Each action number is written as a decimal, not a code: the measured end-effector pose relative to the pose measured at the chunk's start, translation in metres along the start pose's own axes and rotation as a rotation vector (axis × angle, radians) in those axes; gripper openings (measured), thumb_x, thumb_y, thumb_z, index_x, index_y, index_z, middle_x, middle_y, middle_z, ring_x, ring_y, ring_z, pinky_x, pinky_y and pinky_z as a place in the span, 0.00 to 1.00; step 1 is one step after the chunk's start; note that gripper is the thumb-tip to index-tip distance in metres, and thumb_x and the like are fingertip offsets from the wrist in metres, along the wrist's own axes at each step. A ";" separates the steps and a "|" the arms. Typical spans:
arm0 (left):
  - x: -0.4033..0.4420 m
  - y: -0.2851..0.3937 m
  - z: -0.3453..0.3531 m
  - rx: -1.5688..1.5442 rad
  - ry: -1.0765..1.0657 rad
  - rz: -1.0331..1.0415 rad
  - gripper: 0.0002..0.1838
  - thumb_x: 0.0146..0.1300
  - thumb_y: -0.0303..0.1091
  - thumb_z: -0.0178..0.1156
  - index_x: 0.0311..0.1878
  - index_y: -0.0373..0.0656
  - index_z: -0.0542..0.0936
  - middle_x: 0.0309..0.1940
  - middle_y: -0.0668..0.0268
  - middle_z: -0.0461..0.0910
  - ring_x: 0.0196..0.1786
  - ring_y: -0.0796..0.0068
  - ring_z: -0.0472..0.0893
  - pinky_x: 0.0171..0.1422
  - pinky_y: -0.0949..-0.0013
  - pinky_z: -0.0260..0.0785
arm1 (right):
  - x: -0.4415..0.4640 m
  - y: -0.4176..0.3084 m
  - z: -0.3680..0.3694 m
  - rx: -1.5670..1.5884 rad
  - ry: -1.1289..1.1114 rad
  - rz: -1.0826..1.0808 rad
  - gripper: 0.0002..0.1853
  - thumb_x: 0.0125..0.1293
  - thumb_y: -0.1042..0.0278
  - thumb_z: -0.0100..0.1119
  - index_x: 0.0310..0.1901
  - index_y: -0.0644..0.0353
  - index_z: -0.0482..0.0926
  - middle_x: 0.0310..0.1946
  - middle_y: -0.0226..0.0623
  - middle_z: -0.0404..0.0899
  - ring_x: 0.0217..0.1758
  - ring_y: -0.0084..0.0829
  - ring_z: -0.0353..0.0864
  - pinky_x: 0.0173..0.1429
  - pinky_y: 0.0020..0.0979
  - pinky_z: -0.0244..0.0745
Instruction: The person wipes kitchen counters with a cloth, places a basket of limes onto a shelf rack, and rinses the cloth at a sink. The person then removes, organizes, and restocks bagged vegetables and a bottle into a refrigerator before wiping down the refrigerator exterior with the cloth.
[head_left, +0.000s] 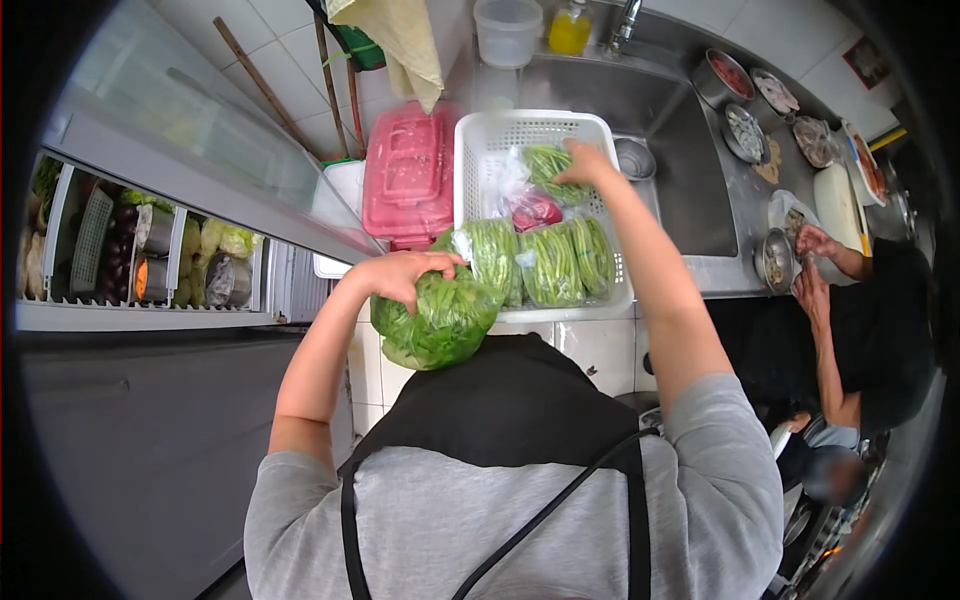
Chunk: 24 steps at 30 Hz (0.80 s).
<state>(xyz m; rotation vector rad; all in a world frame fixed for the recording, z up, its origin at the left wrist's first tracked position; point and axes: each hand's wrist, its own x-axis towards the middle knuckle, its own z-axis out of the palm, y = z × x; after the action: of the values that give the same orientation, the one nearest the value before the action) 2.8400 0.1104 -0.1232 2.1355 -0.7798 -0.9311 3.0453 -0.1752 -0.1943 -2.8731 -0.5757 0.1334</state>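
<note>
My left hand [405, 278] grips the top of a clear plastic bag of leafy greens [440, 325], held against the near left corner of a white perforated basket [622, 290]. Inside the basket, my right hand [592, 165] has its fingers curled on the end of a bundle of green beans [548, 172]. Next to that bundle lie a crumpled clear plastic bag [512, 180] and a dark pink item in plastic [536, 210]. Wrapped packs of long green vegetables [552, 265] fill the basket's near side.
A red lidded container [408, 175] stands left of the basket, before an open fridge [150, 318] of vegetables. The steel sink [665, 140] lies behind and right. Further right, another person's hands [815, 265] work over a metal bowl [774, 262].
</note>
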 end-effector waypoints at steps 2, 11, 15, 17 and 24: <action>-0.001 0.005 0.000 -0.011 0.002 -0.023 0.35 0.21 0.24 0.68 0.42 0.44 0.66 0.62 0.65 0.59 0.62 0.62 0.63 0.61 0.65 0.59 | 0.014 -0.002 0.013 -0.036 0.081 0.015 0.32 0.40 0.50 0.68 0.48 0.58 0.75 0.41 0.51 0.76 0.47 0.45 0.75 0.52 0.36 0.69; -0.001 -0.005 0.002 -0.007 0.019 0.043 0.34 0.21 0.23 0.69 0.40 0.43 0.66 0.62 0.64 0.59 0.62 0.62 0.62 0.62 0.65 0.58 | -0.029 -0.029 -0.119 -0.153 0.191 0.107 0.19 0.45 0.54 0.65 0.29 0.63 0.80 0.30 0.48 0.79 0.36 0.44 0.80 0.42 0.36 0.76; 0.000 -0.006 0.001 -0.002 0.022 0.078 0.34 0.19 0.24 0.69 0.39 0.42 0.67 0.61 0.64 0.60 0.62 0.62 0.62 0.62 0.66 0.58 | -0.102 -0.041 -0.194 0.135 0.182 0.108 0.22 0.40 0.48 0.66 0.20 0.64 0.75 0.19 0.45 0.76 0.24 0.41 0.77 0.32 0.36 0.71; 0.000 -0.006 0.001 -0.009 0.019 0.073 0.34 0.19 0.24 0.69 0.39 0.42 0.67 0.61 0.64 0.60 0.62 0.62 0.62 0.62 0.66 0.58 | -0.137 -0.049 -0.177 0.218 0.109 0.032 0.23 0.42 0.47 0.67 0.20 0.63 0.75 0.17 0.43 0.75 0.23 0.39 0.77 0.30 0.34 0.72; -0.004 -0.004 0.001 -0.020 0.014 0.046 0.36 0.20 0.23 0.69 0.41 0.43 0.66 0.64 0.63 0.58 0.65 0.63 0.58 0.66 0.64 0.53 | -0.179 -0.062 -0.080 0.289 -0.427 0.005 0.30 0.41 0.38 0.64 0.32 0.61 0.75 0.28 0.45 0.76 0.36 0.45 0.75 0.38 0.41 0.68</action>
<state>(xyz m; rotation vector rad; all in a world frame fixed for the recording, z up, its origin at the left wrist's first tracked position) 2.8383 0.1158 -0.1255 2.0963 -0.8061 -0.8961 2.8675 -0.2036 -0.0939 -2.5682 -0.5651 0.7771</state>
